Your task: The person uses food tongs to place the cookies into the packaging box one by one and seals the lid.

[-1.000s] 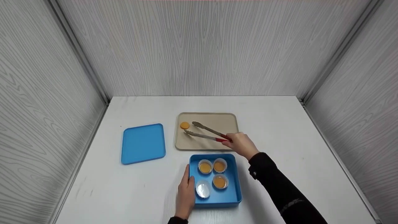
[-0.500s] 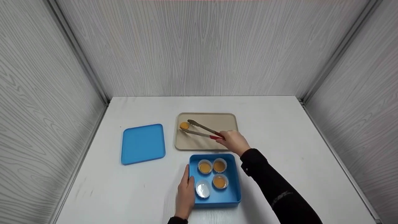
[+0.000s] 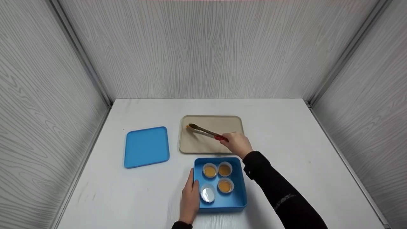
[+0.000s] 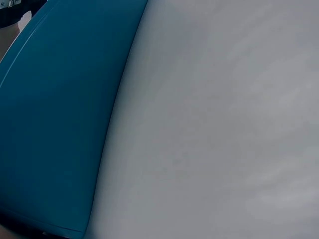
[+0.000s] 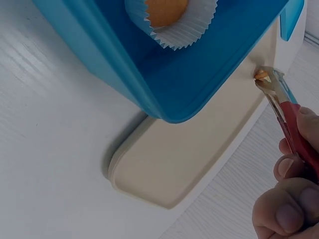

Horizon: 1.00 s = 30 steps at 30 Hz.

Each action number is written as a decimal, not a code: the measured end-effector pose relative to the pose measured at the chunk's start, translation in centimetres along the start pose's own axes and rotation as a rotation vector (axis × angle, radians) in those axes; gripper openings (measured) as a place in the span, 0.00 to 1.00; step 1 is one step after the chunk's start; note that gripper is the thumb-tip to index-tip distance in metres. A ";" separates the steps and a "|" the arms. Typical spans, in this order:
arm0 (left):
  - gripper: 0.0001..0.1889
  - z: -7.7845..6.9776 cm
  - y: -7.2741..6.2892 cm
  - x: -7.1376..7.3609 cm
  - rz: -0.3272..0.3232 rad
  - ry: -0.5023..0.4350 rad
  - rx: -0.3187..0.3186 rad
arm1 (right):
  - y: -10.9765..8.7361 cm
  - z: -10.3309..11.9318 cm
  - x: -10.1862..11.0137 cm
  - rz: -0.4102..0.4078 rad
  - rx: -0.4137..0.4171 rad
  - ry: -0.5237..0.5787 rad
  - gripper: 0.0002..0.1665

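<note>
My right hand (image 3: 237, 144) grips red-handled metal tongs (image 3: 208, 132) above the beige tray (image 3: 203, 148). Between the tong tips is a small round orange cookie-like disc (image 5: 260, 74), mostly hidden from the head view. My left hand (image 3: 189, 200) rests along the left side of a blue square box (image 3: 235, 200), its fingers fairly straight against the wall and the thumb at the rim. Inside the box stand three white paper cups, such as the far right cup (image 3: 225, 169), each holding an orange disc. A fluted cup (image 3: 208, 193) at the near left shows only its shiny bottom.
To the left lies a flat blue lid-like tray (image 3: 147, 148). The beige tray sits just behind the box on a white table (image 3: 279, 127). Grey wood-grain panels (image 3: 203, 51) stand at the back and both sides.
The tongs have moved slightly left to the orange disc, and their spread arms have closed on it. My left hand and the box have stayed in place.
</note>
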<state>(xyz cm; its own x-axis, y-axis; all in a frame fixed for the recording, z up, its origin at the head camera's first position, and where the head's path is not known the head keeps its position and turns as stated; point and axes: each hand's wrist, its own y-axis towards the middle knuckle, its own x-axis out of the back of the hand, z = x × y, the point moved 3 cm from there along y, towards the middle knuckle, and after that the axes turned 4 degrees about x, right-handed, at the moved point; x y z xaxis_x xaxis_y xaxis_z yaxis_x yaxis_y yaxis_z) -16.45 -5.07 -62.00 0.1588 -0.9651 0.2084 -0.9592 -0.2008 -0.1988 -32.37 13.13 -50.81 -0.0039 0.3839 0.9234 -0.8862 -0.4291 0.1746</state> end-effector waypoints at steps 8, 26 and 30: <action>0.28 0.0 0.1 0.0 -0.005 0.003 -0.007 | -0.3 -0.3 0.2 -0.035 0.006 -0.018 0.08; 0.28 0.0 -0.1 0.0 0.000 -0.024 -0.026 | -2.5 -2.2 0.5 -0.156 0.165 -0.096 0.07; 0.28 0.0 0.0 0.0 0.003 -0.015 -0.021 | -3.3 -2.7 0.8 -0.170 0.186 -0.101 0.06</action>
<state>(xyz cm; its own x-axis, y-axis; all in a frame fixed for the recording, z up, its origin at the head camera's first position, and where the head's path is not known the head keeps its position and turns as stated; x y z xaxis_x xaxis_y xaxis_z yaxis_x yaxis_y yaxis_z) -16.41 -5.05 -62.00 0.1594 -0.9681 0.1933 -0.9644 -0.1946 -0.1789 -30.75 17.07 -51.54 0.1924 0.3838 0.9032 -0.7700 -0.5114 0.3814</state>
